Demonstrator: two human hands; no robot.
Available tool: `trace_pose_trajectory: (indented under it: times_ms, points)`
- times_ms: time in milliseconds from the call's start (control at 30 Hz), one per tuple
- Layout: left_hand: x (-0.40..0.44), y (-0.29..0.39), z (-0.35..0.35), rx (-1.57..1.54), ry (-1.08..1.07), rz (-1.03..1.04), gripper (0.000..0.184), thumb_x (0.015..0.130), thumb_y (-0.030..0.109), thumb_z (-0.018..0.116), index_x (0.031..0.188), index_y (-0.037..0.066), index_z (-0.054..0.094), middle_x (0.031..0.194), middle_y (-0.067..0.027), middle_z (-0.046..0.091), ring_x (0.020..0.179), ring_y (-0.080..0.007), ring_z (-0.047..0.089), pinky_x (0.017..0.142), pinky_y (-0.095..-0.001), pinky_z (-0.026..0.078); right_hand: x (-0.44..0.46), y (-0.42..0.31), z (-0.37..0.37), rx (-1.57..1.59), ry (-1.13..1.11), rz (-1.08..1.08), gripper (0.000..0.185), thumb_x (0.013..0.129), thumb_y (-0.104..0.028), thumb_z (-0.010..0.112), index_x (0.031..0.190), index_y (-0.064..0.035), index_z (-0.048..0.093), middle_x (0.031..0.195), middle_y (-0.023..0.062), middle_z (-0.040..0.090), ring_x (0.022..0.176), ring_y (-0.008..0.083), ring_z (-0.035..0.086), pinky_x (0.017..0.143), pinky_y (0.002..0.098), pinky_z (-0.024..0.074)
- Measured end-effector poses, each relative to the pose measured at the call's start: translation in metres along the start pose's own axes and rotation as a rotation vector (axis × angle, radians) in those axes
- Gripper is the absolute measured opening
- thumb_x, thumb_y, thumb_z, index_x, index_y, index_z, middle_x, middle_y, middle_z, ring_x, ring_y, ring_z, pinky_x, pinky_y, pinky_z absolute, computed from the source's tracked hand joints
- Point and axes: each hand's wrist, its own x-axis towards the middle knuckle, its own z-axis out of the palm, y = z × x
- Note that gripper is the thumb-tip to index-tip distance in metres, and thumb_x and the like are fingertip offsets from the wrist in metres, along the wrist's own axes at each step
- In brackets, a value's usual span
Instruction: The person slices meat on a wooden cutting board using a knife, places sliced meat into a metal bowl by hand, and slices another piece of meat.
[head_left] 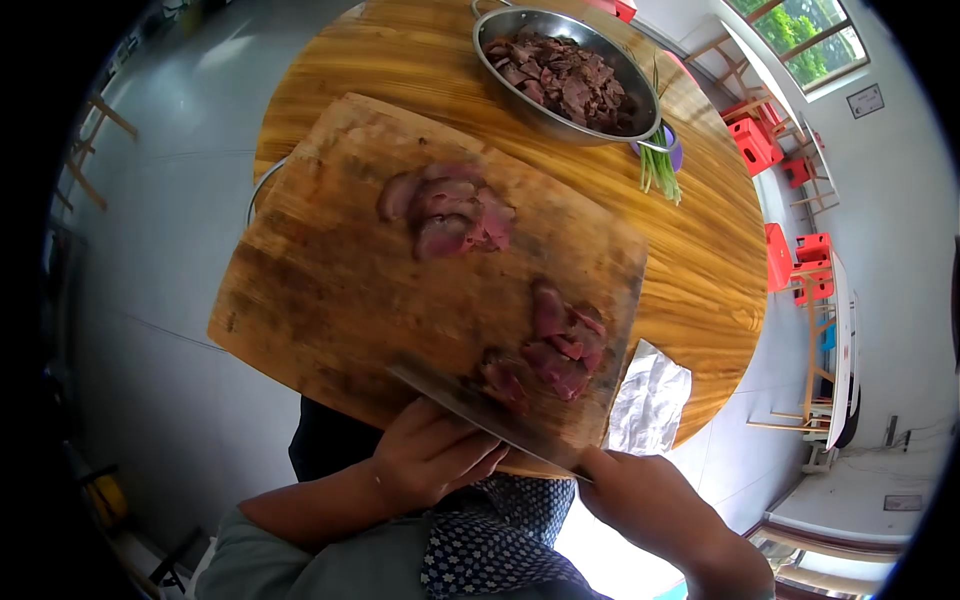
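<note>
My right hand (645, 495) is closed around the handle of a kitchen knife (470, 402). Its long blade slants across the near edge of a wooden cutting board (310, 260). Close against the near side of the blade, my left hand (430, 455) has its fingers curled and pressed together; whatever is under them is hidden. Just beyond the blade lie dark red meat slices (565, 345), with a smaller slice (503, 378) beside the knife. A second group of meat slices (450, 212) rests toward the far side of the board.
A metal two-handled basin (650, 128) heaped with sliced meat (560, 78) stands at the table's far side. Green onions (660, 175) lie beside it over a purple item. Crumpled white paper (650, 395) is right of the board on the round wooden table (700, 270). Red stools (755, 145) stand beyond.
</note>
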Motion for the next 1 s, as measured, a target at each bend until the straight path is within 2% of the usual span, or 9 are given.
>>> trace_pose_trajectory:
  times_ms: [67, 300, 500, 600, 667, 767, 900, 967, 1000]
  points:
    - [-0.002, -0.001, 0.001, -0.025, 0.007, 0.001, 0.033, 0.076, 0.012, 0.083, 0.107, 0.003, 0.074, 0.109, -0.0119, 0.072, 0.103, -0.0332, 0.068, 0.095, -0.0441, 0.055, -0.02, 0.004, 0.0, -0.137, -0.011, 0.136, 0.015, 0.094, -0.017, 0.059, 0.101, -0.0051, 0.053, 0.079, 0.016, 0.066, 0.069, 0.0387, 0.066, 0.062, 0.0491, 0.0527]
    - [0.001, 0.001, 0.002, 0.042, 0.038, 0.039, 0.033, 0.075, 0.01, 0.083, 0.106, 0.003, 0.074, 0.109, -0.012, 0.072, 0.1, -0.0331, 0.068, 0.089, -0.0413, 0.056, 0.031, -0.016, -0.011, -0.088, -0.052, -0.005, 0.02, 0.095, -0.017, 0.056, 0.107, -0.0037, 0.048, 0.087, 0.021, 0.068, 0.076, 0.0419, 0.069, 0.063, 0.0516, 0.0551]
    - [0.001, 0.002, 0.005, -0.022, 0.067, 0.051, 0.033, 0.071, 0.007, 0.084, 0.101, 0.004, 0.073, 0.102, -0.0113, 0.07, 0.091, -0.0323, 0.068, 0.08, -0.041, 0.056, 0.062, 0.003, 0.001, -0.083, 0.362, -0.27, 0.026, 0.095, -0.023, 0.061, 0.105, -0.002, 0.049, 0.082, 0.0261, 0.068, 0.073, 0.0436, 0.068, 0.062, 0.052, 0.0535]
    - [0.001, 0.002, 0.006, -0.018, 0.144, 0.105, 0.034, 0.07, 0.006, 0.085, 0.101, 0.003, 0.072, 0.102, -0.0115, 0.069, 0.087, -0.0314, 0.067, 0.075, -0.0388, 0.055, 0.048, 0.029, -0.016, 0.117, 0.423, -0.304, 0.026, 0.101, -0.024, 0.056, 0.114, -0.0009, 0.057, 0.071, 0.0205, 0.064, 0.061, 0.0344, 0.066, 0.055, 0.0441, 0.0508]
    - [0.003, 0.0, 0.005, -0.019, 0.167, 0.146, 0.036, 0.07, 0.005, 0.085, 0.103, 0.003, 0.071, 0.102, -0.0111, 0.068, 0.087, -0.0298, 0.067, 0.074, -0.0383, 0.055, 0.037, 0.035, -0.027, 0.568, 0.215, 0.014, 0.029, 0.103, -0.028, 0.057, 0.113, -0.001, 0.058, 0.067, 0.0147, 0.06, 0.053, 0.0205, 0.061, 0.05, 0.0353, 0.0464]
    - [-0.001, -0.001, 0.007, -0.023, 0.167, 0.142, 0.033, 0.075, 0.004, 0.083, 0.105, 0.003, 0.07, 0.103, -0.009, 0.066, 0.09, -0.0291, 0.066, 0.076, -0.0386, 0.057, 0.023, 0.033, -0.021, 0.629, 0.39, -0.072, 0.029, 0.102, -0.029, 0.06, 0.111, -0.0014, 0.059, 0.062, 0.008, 0.054, 0.051, 0.0106, 0.055, 0.048, 0.0299, 0.0434]
    - [-0.004, -0.001, 0.011, -0.001, 0.201, 0.165, 0.033, 0.075, 0.005, 0.083, 0.105, 0.003, 0.069, 0.104, -0.009, 0.066, 0.091, -0.0286, 0.066, 0.076, -0.0386, 0.056, -0.017, 0.01, -0.013, 0.416, 0.574, -0.093, 0.027, 0.1, -0.027, 0.064, 0.108, -0.0009, 0.058, 0.06, 0.0082, 0.053, 0.048, 0.0174, 0.053, 0.049, 0.0333, 0.0453]
    - [-0.005, -0.003, 0.012, -0.041, 0.2, 0.153, 0.035, 0.072, 0.004, 0.085, 0.105, 0.005, 0.071, 0.103, -0.0088, 0.067, 0.088, -0.028, 0.066, 0.074, -0.0372, 0.055, -0.031, 0.013, -0.007, 0.159, 0.53, -0.155, 0.032, 0.099, -0.023, 0.063, 0.122, -0.0027, 0.054, 0.077, 0.0211, 0.065, 0.065, 0.0358, 0.067, 0.054, 0.0402, 0.0493]
    - [-0.005, -0.003, 0.011, -0.043, 0.191, 0.148, 0.035, 0.072, 0.004, 0.085, 0.105, 0.005, 0.071, 0.103, -0.0088, 0.067, 0.088, -0.028, 0.066, 0.074, -0.0372, 0.055, -0.037, 0.007, -0.005, 0.168, 0.525, -0.151, 0.032, 0.099, -0.023, 0.063, 0.122, -0.0027, 0.054, 0.077, 0.0211, 0.065, 0.065, 0.0358, 0.067, 0.054, 0.0402, 0.0493]
